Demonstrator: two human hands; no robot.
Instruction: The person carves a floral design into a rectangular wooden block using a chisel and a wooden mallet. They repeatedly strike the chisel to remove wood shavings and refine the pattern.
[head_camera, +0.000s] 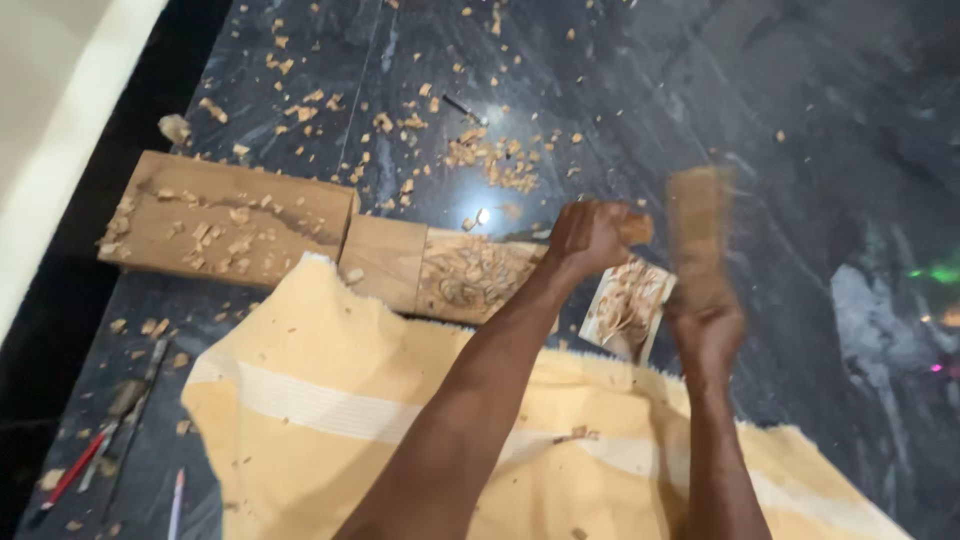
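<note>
Carved wooden panel (478, 275) lies on the dark floor (800, 150), long axis running left to right, directly under the left hand (590, 235), clenched on a chisel handle (634, 229), while the right hand (708, 325), just beside, grips a raised, blurred wooden mallet (698, 235).

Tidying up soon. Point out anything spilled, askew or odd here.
Pale wood chips lie scattered across the dark polished stone floor and on the plain wooden block. A few loose chips dot the yellow cloth with a white stripe. Nothing else stands out.
</note>
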